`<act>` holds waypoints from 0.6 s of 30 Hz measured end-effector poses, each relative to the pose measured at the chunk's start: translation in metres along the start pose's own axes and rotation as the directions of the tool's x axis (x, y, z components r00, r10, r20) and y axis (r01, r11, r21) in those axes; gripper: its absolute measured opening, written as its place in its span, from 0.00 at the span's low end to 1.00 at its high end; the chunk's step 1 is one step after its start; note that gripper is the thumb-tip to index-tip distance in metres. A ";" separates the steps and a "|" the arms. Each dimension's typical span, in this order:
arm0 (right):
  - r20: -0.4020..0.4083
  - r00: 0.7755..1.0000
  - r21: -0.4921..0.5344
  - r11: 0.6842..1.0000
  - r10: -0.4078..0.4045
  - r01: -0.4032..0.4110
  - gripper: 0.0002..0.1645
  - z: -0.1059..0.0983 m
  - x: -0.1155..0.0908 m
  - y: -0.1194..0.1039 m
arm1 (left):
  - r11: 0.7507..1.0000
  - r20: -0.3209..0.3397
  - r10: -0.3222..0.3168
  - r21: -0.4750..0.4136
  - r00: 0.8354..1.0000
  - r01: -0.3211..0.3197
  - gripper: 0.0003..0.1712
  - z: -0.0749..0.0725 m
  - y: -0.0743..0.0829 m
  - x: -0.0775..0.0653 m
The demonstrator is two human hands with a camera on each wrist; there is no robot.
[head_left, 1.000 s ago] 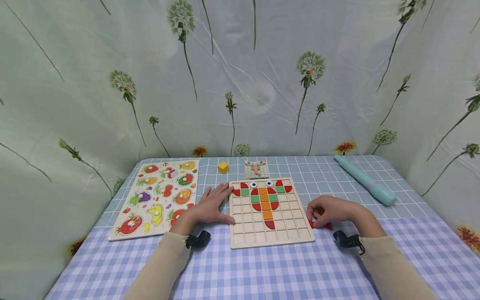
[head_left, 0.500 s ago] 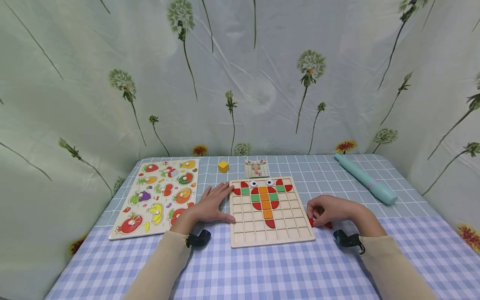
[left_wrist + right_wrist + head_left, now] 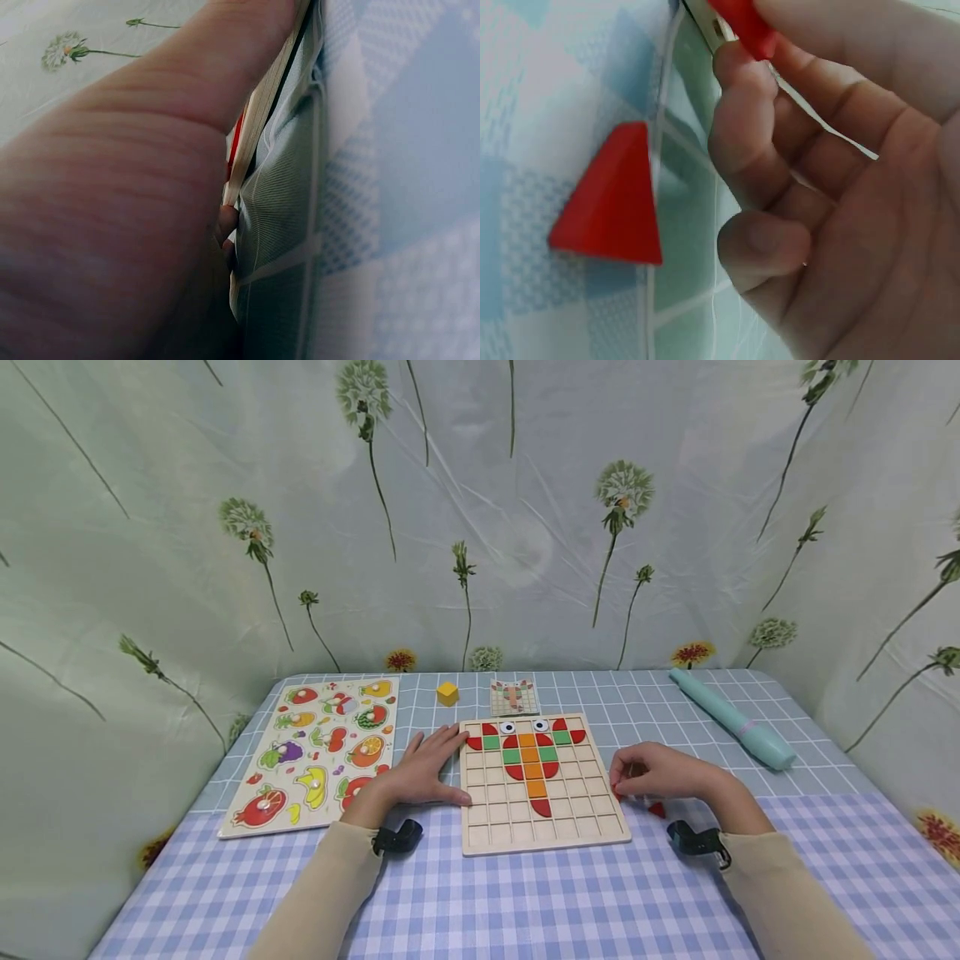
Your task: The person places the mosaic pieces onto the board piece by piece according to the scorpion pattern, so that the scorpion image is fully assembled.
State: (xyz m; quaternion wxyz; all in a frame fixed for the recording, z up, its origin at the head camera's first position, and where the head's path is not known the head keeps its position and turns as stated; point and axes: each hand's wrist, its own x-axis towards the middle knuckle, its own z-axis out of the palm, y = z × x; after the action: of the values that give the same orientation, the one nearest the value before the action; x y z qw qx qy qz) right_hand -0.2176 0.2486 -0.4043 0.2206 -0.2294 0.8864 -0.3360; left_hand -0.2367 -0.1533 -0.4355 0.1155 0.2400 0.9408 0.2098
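Note:
My right hand (image 3: 656,772) pinches a small red puzzle piece (image 3: 748,28) between thumb and fingers, close beside the right edge of the wooden grid board (image 3: 487,838). A second red piece (image 3: 615,202), triangular in outline, lies on the cloth below that hand. My left hand (image 3: 422,770) rests with spread fingers against the board's left edge, fingertips and thumb at the rim. Red, green and orange pieces plus two eye pieces form a figure on the board. In the left wrist view, the thumb and palm hide most of the board (image 3: 262,105).
Behind the board stands a small picture card (image 3: 514,697) with a similar figure, and a yellow cube (image 3: 447,694) sits left of it. A fruit puzzle board (image 3: 255,781) lies at the left. A rolled turquoise object (image 3: 731,720) lies at the back right.
My right hand has lifted slightly and shifted left toward the board with one red piece, leaving the other red piece uncovered on the cloth. The left hand has stayed in place.

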 end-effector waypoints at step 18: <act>-0.084 0.996 -0.021 0.999 -0.035 0.034 0.05 0.014 0.014 -0.017 | 1.000 0.005 0.003 0.013 1.000 -0.003 0.65 0.000 -0.001 0.001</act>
State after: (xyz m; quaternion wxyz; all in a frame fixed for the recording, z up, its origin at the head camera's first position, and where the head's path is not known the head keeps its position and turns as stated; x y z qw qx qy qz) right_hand -0.2168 0.2223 -0.4050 0.1749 -0.2324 0.8942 -0.3403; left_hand -0.2378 -0.1533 -0.4361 0.1160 0.2425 0.9415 0.2034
